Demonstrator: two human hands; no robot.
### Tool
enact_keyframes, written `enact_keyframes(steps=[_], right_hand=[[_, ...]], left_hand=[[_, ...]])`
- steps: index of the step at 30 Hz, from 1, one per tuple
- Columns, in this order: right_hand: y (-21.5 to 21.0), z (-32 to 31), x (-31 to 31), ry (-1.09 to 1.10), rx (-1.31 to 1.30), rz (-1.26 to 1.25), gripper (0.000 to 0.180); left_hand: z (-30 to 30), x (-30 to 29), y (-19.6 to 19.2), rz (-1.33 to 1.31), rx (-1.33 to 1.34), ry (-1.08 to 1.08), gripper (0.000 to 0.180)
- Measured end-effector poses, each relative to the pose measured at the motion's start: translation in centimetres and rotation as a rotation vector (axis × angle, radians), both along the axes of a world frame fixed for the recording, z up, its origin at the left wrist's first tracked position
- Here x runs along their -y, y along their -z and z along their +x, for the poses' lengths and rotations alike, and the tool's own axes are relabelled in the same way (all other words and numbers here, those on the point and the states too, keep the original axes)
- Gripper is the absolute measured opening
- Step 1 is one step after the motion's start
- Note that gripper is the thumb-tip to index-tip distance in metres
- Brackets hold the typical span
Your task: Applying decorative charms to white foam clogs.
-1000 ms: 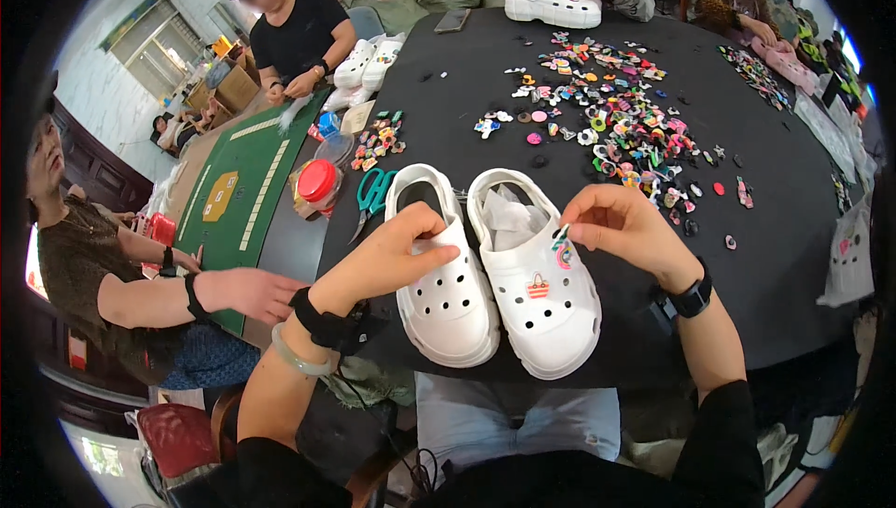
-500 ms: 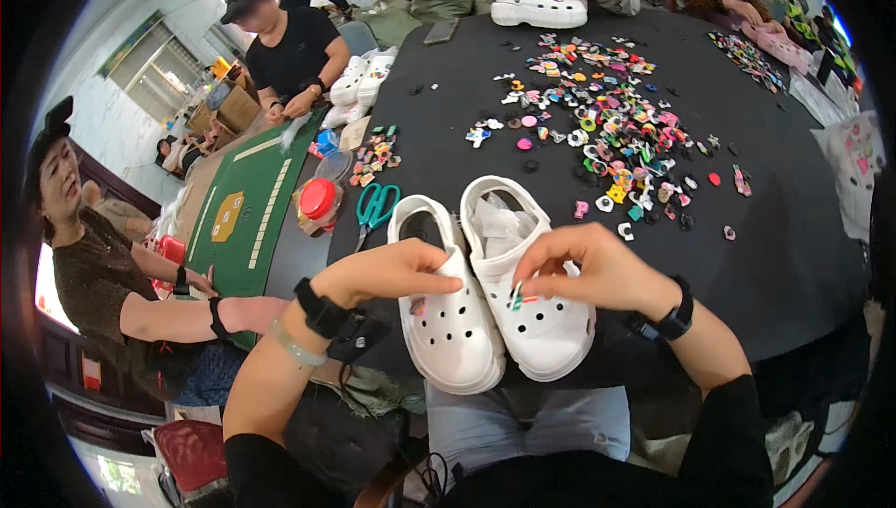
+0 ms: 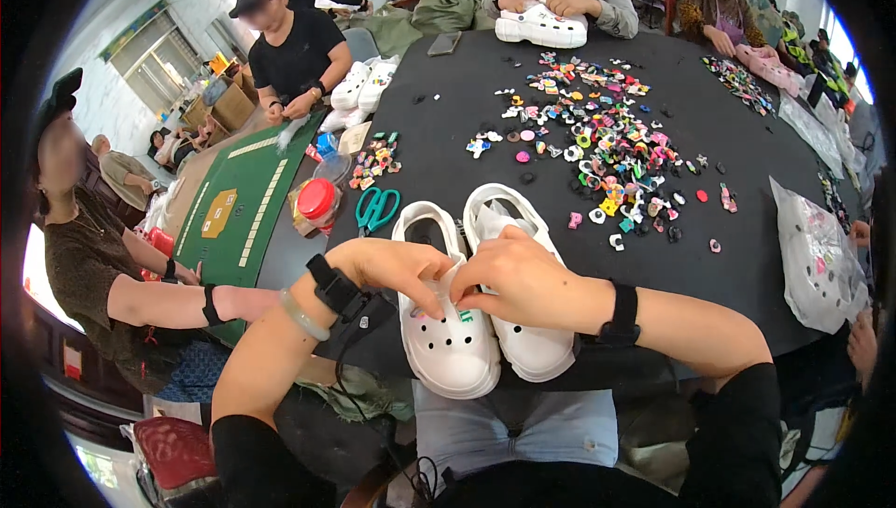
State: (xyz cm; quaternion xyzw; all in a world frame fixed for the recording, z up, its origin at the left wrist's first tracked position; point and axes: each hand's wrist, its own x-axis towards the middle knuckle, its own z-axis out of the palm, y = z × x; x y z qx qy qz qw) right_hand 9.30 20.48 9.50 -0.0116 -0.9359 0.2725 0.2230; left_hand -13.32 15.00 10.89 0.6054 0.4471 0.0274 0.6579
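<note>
Two white clogs stand side by side at the table's near edge, toes toward me. My left hand [image 3: 406, 270] grips the left clog [image 3: 453, 365], its thumb on the upper and its other fingers partly hidden in the opening. My right hand [image 3: 523, 284] reaches across the right clog [image 3: 539, 351] and pinches a small green-and-white shoe charm [image 3: 466, 315] against the left clog's holed top. A pinkish charm [image 3: 419, 313] sits beside my left thumb, partly covered. White stuffing [image 3: 492, 220] shows inside the right clog.
Loose shoe charms [image 3: 611, 167] lie heaped across the black table [image 3: 747, 237]. Teal-handled scissors [image 3: 378, 209], a red-lidded jar [image 3: 318, 198] and a smaller charm pile [image 3: 376, 161] are at the left. A bagged clog [image 3: 821, 261] lies at the right. Other people work around the tables.
My right hand has moved left from the right clog to the left one, carrying the green-and-white charm. My left hand stays at the left clog.
</note>
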Motion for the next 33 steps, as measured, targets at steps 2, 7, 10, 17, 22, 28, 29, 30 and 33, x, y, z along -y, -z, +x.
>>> enact_keyframes(steps=[2, 7, 10, 17, 22, 28, 29, 30, 33], right_hand=[[0.0, -0.3, -0.2, 0.007, 0.018, 0.029, 0.007], [-0.7, -1.0, 0.6, 0.0, 0.156, 0.117, 0.011], [-0.9, -0.9, 1.0, 0.027, 0.121, 0.083, 0.015], [-0.1, -0.5, 0.0, -0.023, 0.135, 0.026, 0.024], [-1.1, 0.7, 0.2, 0.019, 0.078, 0.211, 0.019], [-1.4, -0.2, -1.1, -0.176, 0.074, 0.106, 0.015], [-1.8, 0.0, -1.5, -0.272, 0.06, 0.135, 0.014], [-2.1, 0.4, -1.5, -0.259, 0.062, 0.145, 0.014], [-1.8, 2.1, -1.6, -0.307, 0.021, 0.117, 0.025]], left_hand=[[0.9, -0.9, -1.1, -0.076, -0.037, -0.029, 0.044], [1.8, -0.9, -1.5, -0.007, -0.191, 0.046, 0.043], [2.1, 0.1, -0.5, 0.154, -0.206, 0.014, 0.047], [2.8, 0.6, -0.4, 0.03, -0.203, -0.024, 0.072], [2.9, -0.6, 0.6, -0.027, -0.098, -0.081, 0.057], [1.9, -0.7, 1.1, -0.104, -0.029, -0.149, 0.039], [1.7, -0.7, 1.5, -0.113, -0.02, -0.148, 0.039], [1.9, -0.7, 1.4, -0.12, -0.013, -0.146, 0.038], [3.2, -0.6, -0.3, -0.191, -0.083, -0.214, 0.039]])
